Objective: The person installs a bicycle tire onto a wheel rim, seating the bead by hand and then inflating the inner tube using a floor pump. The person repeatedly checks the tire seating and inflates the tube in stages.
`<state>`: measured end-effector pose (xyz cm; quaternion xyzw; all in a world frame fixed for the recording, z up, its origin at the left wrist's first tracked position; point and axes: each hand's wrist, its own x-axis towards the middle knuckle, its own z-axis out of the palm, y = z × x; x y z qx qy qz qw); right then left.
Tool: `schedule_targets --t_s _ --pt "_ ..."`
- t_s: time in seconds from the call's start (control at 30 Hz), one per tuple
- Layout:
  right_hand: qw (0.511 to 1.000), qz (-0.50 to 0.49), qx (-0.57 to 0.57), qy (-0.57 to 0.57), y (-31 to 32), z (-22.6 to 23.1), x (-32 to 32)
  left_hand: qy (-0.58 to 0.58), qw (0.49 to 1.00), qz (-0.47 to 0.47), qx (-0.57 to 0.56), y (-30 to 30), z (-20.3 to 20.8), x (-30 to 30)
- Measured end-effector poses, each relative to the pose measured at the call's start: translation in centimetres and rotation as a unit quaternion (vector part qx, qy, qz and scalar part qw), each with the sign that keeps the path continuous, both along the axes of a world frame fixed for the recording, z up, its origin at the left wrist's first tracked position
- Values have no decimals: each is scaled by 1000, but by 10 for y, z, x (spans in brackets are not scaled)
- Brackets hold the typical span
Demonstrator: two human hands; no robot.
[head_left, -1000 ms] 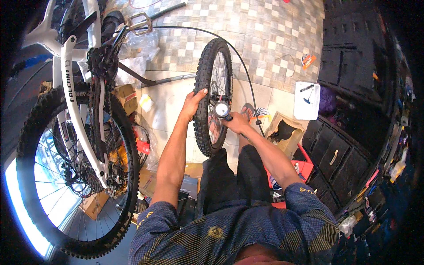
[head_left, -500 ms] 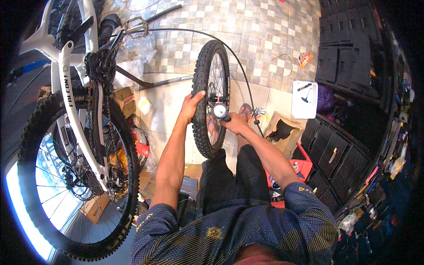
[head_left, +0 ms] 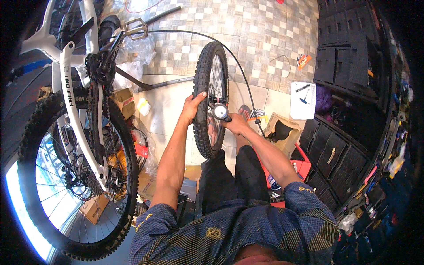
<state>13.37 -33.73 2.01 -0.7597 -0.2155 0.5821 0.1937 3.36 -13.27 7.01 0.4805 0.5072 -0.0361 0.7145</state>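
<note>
A bicycle wheel with a black knobby tyre stands upright in front of my legs. My left hand grips the tyre from its left side, the thumb lying over the tread. At the wheel's right side, my right hand is closed around the handle of a tyre inflator with a round white gauge. The gauge faces up beside the spokes. Where the inflator meets the valve is hidden. A black air hose arcs from the far left, past the wheel, down to behind my right forearm.
A white bicycle stands close on the left. Plastic wrap and a small carton lie near it. Right of my feet are an open cardboard box, a white tray with tools and a red box. Black drawers line the right.
Both hands keep their hold on the tyre and the inflator. The wheel has shifted only very slightly in the picture.
</note>
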Motion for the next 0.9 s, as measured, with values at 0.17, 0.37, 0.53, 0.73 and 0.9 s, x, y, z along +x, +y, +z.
schedule_targets --t_s 0.17,0.37,0.53,0.73,0.9 --pt "996 13 58 -70 -9 -15 -7 5 1000 -5 1 -2 1 0" --pt "998 22 31 -51 -9 -13 -5 4 1000 -3 10 -4 -6 -3" --pt "996 27 38 -74 -12 -12 -5 -6 1000 -6 7 -5 -8 -2" --pt "996 33 62 -57 -19 -27 -4 0 999 7 -41 -2 -15 -6" --pt "995 60 62 -56 -11 -26 -3 -3 998 -14 -58 10 -31 -26"
